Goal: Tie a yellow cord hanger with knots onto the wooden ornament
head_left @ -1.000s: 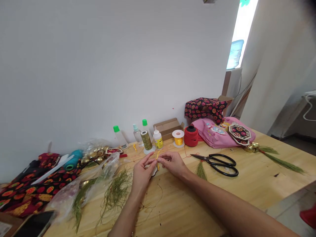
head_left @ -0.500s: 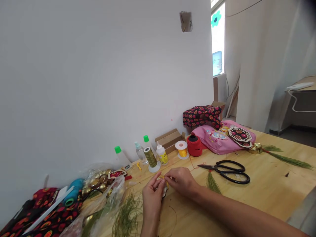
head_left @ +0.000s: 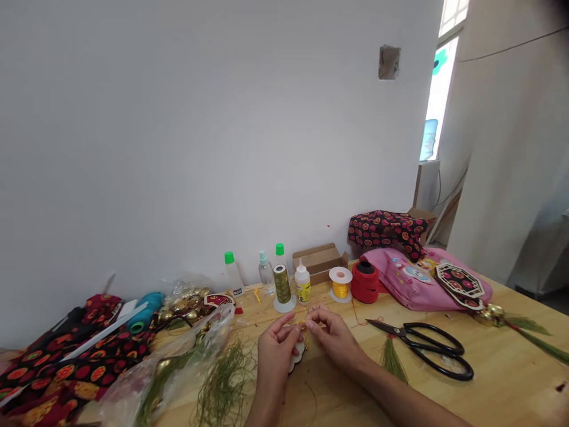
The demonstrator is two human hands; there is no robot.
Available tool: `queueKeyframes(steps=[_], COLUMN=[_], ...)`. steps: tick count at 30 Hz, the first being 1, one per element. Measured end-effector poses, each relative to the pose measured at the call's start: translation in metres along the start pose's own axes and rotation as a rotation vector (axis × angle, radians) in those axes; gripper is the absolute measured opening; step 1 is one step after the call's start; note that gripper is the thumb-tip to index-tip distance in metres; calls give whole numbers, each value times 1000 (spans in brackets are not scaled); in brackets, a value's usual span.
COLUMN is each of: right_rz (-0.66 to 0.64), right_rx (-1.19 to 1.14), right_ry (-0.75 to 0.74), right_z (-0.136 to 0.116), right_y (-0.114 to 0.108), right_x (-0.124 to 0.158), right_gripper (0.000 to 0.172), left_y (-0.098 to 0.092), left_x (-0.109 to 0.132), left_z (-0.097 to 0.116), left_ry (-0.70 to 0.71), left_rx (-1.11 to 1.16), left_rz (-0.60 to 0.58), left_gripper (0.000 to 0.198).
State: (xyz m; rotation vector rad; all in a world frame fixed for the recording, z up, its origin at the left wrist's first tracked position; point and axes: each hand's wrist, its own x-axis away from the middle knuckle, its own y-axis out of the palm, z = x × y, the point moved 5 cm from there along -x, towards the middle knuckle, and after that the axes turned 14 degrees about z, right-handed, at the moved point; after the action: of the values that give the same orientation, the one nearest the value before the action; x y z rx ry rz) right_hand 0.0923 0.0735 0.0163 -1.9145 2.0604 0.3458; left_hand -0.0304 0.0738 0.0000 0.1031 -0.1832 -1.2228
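Left of the scissors (head_left: pixel 402 332), the right hand (head_left: pixel 335 339), apparently pinching yellow cord (head_left: pixel 306 340), has drawn slightly away from the left hand (head_left: pixel 274 351), which grips the scalloped plaque (head_left: pixel 296 359), suggesting the cord is being worked.

No word, brand or number is showing legibly. A white nozzle-topped bottle (head_left: pixel 303 284) is bearing a yellow label (head_left: pixel 304 293) whose print is appearing too small to read, and a green-capped bottle (head_left: pixel 233 274) is carrying a small dark label (head_left: pixel 237 292), equally unreadable.
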Motion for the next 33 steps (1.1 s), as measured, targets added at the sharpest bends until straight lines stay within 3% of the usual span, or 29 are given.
queueKeyframes(steps=[4,7,10,12,16,20,33], right_rz=[-67,-31,43,85,54,-54,-129], right_rx=[-362,-540,-517,-335,184,374,458], right_ry=[320,419,442,344,-19,-226,-294], right_z=[10,9,9,9,2,-4,-4], right_y=[5,1,-6,-10,-9,-5,-10], right_x=[1,-1,-5,-6,-2,2,-1], right_gripper=[26,29,36,36,23,21,23], left_y=[1,1,1,1,1,0,-3], left_x=[1,1,2,2,3,1,1], left_z=[0,0,0,1,1,-1,2], left_ry=[8,3,-4,-4,19,52,157], left_rx=[4,12,30,24,-10,-27,-141], left_rz=[4,26,48,49,20,-1,-75], left_gripper=[44,40,39,39,40,40,42])
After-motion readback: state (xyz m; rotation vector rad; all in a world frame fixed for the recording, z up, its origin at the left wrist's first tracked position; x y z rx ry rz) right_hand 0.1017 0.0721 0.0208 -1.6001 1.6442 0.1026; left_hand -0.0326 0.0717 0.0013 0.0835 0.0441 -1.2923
